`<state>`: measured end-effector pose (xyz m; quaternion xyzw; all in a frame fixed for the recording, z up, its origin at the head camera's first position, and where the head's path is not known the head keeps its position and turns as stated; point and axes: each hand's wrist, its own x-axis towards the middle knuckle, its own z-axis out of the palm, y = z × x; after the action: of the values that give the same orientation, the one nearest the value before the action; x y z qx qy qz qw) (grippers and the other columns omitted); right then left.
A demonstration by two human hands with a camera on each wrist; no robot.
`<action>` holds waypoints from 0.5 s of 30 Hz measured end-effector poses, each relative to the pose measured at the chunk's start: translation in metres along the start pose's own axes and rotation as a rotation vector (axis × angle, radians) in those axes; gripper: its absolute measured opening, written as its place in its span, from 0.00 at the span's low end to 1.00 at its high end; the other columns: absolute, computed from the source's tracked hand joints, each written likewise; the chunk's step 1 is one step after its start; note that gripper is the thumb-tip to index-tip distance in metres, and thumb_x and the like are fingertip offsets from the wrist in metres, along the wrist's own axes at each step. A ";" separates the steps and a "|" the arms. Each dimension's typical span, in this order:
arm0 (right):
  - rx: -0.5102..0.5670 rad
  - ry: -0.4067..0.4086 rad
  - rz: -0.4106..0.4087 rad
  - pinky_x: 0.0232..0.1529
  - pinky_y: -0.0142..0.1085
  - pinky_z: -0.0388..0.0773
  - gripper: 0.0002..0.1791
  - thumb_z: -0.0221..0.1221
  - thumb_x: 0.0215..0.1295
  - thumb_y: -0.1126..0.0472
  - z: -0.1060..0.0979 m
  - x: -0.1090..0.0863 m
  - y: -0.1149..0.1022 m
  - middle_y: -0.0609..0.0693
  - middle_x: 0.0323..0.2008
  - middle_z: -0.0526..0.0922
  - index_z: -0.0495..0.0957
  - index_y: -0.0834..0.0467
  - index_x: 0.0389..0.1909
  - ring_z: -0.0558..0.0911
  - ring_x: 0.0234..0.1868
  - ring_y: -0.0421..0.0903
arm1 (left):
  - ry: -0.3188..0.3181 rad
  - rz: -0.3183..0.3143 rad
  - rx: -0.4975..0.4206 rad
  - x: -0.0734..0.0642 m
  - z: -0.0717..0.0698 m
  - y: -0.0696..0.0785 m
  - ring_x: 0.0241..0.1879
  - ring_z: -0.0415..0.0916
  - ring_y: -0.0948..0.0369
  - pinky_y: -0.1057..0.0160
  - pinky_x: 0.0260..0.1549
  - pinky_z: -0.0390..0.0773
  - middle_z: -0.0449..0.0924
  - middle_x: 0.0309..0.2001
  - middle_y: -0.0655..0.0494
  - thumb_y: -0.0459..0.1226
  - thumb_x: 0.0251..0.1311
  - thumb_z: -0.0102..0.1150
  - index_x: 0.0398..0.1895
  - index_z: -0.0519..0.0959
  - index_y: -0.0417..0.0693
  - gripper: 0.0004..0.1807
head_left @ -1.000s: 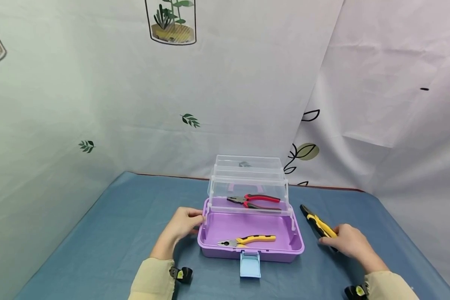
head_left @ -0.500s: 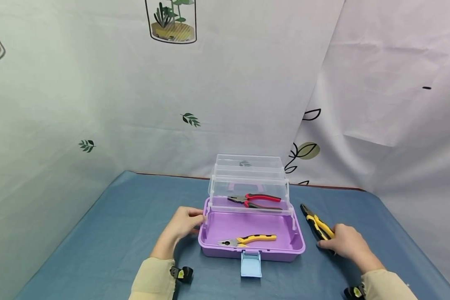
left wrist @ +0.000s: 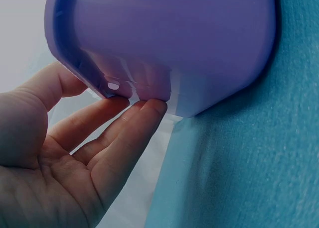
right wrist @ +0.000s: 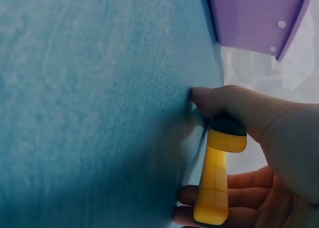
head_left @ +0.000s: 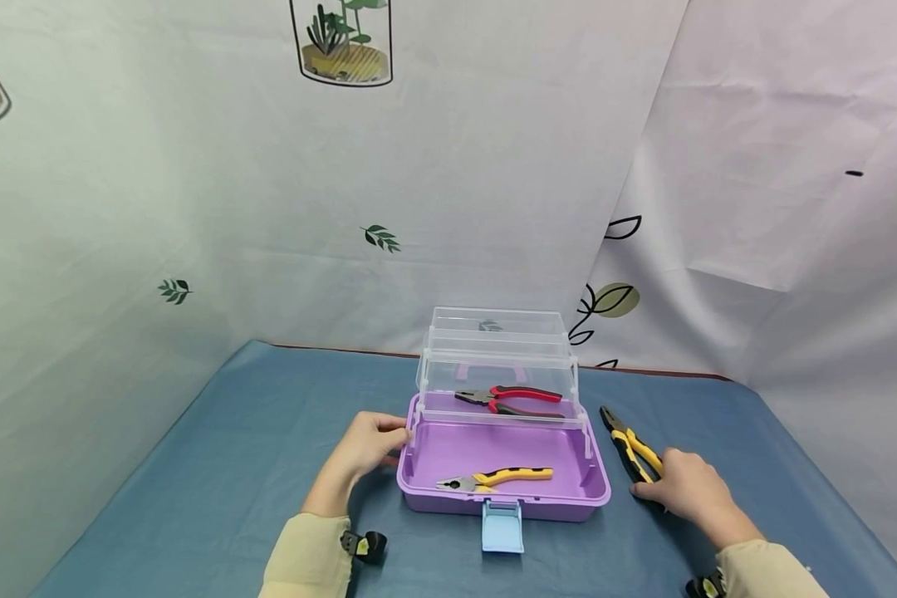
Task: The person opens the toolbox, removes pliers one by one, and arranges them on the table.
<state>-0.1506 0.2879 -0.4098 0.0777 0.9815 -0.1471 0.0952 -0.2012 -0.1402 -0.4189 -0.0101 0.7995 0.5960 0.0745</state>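
Observation:
A purple toolbox (head_left: 448,505) stands with its clear lid raised. At its left end my left hand (head_left: 369,443) holds the rim, thumb over the edge and fingertips under it against the outer wall, as the left wrist view shows. Right of the box, yellow-and-black pliers (head_left: 617,428) lie on the table, jaws pointing away. My right hand (head_left: 689,486) grips them by the handles; in the right wrist view, the thumb and fingers lie on opposite sides of the handles (right wrist: 214,188). Another pair of yellow-handled pliers (head_left: 512,475) lies inside the box.
Red-and-black pliers (head_left: 526,393) rest in the clear upper tray (head_left: 448,415) at the back of the box. A light-blue latch (head_left: 502,529) hangs down in front. Blue cloth covers the table (head_left: 269,465), with white printed curtains (head_left: 269,166) behind and at the sides.
My right hand has shifted slightly left, and the handles of the pliers it grips stand farther apart. My left hand has kept its hold on the toolbox rim.

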 end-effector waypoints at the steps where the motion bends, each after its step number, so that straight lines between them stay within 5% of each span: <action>1: -0.003 0.001 -0.001 0.18 0.34 0.65 0.26 0.68 0.46 0.44 0.000 0.000 0.000 0.51 0.18 0.70 0.71 0.62 0.24 0.71 0.19 0.45 | 0.000 0.001 -0.004 0.000 0.000 0.000 0.34 0.82 0.57 0.56 0.29 0.85 0.83 0.40 0.43 0.30 0.53 0.59 0.43 0.82 0.33 0.14; 15: -0.022 0.000 -0.010 0.17 0.33 0.66 0.24 0.67 0.49 0.44 0.003 -0.002 -0.001 0.51 0.16 0.71 0.71 0.61 0.22 0.72 0.16 0.44 | 0.002 -0.006 0.006 0.002 0.000 -0.002 0.34 0.81 0.58 0.58 0.29 0.85 0.83 0.40 0.42 0.30 0.53 0.59 0.43 0.82 0.34 0.14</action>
<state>-0.1480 0.2852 -0.4120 0.0718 0.9834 -0.1365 0.0951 -0.2026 -0.1403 -0.4206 -0.0130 0.8013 0.5934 0.0753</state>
